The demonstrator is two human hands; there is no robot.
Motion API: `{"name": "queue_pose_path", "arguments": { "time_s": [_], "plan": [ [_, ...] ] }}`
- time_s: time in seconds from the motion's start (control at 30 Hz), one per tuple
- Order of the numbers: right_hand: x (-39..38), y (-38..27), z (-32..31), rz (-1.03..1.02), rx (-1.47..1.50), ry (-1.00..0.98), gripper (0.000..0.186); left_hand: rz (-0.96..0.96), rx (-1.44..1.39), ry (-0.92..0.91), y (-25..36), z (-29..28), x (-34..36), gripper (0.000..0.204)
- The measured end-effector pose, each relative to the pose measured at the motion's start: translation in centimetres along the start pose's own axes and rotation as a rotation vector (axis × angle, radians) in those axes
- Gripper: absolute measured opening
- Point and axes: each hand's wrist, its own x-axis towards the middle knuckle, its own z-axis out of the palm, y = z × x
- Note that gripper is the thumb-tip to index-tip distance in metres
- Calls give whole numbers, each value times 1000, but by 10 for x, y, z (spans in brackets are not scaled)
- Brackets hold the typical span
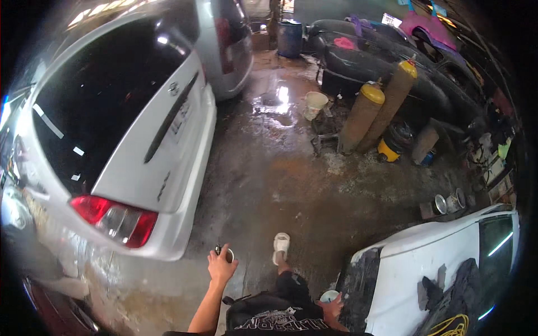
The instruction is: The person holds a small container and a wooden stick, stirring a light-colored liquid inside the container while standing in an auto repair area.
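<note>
2 hands apart | L hand (222,270) clamped on wht-rimmed cup (230,256), nr van (175,232) | pale tub (330,295) just fwd of R hand (333,308), well off L; R grip: can't tell

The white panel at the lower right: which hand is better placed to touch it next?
Probably the right hand: it's close beside the white panel, though it seems to hold a pale round container. The left hand is farther away.

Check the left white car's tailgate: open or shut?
Shut: the tailgate sits flush above the bumper, no gap visible.
</note>
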Motion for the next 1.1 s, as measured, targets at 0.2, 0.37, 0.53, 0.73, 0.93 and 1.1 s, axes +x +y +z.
{"name": "queue_pose_path", "arguments": {
  "time_s": [0.2,0.37,0.53,0.73,0.93,1.1],
  "plan": [
    [102,-208,-21,43,70,37,134,-90,-82,-17,82,19,191,69],
    [171,-436,-88,-181,65,10,130,-137,-105,121,123,22,328,68],
    [268,-658,-119,-296,188,122,130,-208,-89,86,161,34,497,67],
    [340,-859,-158,-229,288,107,131,-173,-62,96,225,23,728,66],
    [383,-987,-181,-114,142,17,135,-90,-59,-13,325,5,959,66],
    [465,-1077,-158,119,78,-78,143,35,-51,19,409,22,1146,63]
  ]
}}
